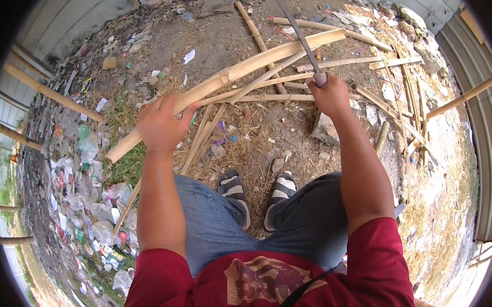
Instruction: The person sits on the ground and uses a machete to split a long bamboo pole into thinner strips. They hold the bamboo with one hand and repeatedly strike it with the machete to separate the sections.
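Note:
A long split length of bamboo (253, 64) slants across the view from lower left to upper right, its hollow side partly showing. My left hand (165, 122) is closed round it near its lower left end. In my right hand (330, 95) is the handle of a machete (295, 28), gripped in a fist. Its long, narrow dark blade points away from me and up to the left, crossing over the bamboo's far part; whether it touches cannot be made out. Thinner bamboo strips (272, 97) lie on the ground just beyond and beneath the held piece.
More bamboo strips (397, 119) lie crossed at the right, near a broken concrete block (326, 129). Plastic litter (92, 200) covers the ground at left. Bamboo poles (52, 92) jut in from the left, and a corrugated wall (474, 105) stands at right. My sandalled feet (234, 187) are below.

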`<state>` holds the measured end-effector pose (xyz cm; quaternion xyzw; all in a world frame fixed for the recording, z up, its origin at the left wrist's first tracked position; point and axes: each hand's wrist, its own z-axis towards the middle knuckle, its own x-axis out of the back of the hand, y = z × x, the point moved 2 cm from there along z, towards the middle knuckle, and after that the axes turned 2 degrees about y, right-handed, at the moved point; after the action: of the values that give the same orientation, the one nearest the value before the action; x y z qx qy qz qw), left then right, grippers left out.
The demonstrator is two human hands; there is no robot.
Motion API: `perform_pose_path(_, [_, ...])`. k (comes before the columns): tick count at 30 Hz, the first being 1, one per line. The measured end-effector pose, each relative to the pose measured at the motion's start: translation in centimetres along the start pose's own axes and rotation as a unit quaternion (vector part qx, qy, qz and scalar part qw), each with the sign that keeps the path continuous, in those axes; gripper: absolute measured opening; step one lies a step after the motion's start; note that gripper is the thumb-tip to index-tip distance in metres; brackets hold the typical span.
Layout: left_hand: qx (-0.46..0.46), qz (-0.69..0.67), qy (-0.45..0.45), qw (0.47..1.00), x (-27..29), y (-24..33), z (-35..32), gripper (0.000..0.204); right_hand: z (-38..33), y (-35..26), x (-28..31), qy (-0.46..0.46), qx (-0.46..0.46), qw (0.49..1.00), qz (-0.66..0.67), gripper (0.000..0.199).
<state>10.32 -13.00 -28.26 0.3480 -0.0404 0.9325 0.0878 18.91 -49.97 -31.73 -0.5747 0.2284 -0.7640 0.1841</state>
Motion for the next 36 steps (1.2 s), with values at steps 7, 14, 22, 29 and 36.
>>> perform_pose_path(7, [0.069,-0.063,-0.127,0.988,-1.7,1.5,-0.1,0.059,-3.3,-4.9,-1.8,-0.127,0.183,0.973,-0.055,0.035])
perform_pose_path(14, [0.121,-0.046,-0.202,0.971,-1.4,1.3,-0.1,0.063,-0.9,-0.8,-3.1,-0.119,0.062,0.991,0.014,0.032])
perform_pose_path(22, [0.124,-0.054,-0.192,0.972,-0.8,0.3,-1.2,0.061,-1.7,-3.4,-3.1,-0.138,0.073,0.987,-0.043,0.030])
perform_pose_path(29, [0.090,-0.011,-0.215,0.972,-0.9,0.6,-0.3,0.060,0.0,3.1,-3.5,-0.154,0.037,0.985,-0.061,0.038])
perform_pose_path(36, [0.139,-0.088,-0.238,0.957,-1.6,0.6,-0.5,0.056,-2.8,-4.9,-1.8,-0.161,0.176,0.964,-0.114,0.035])
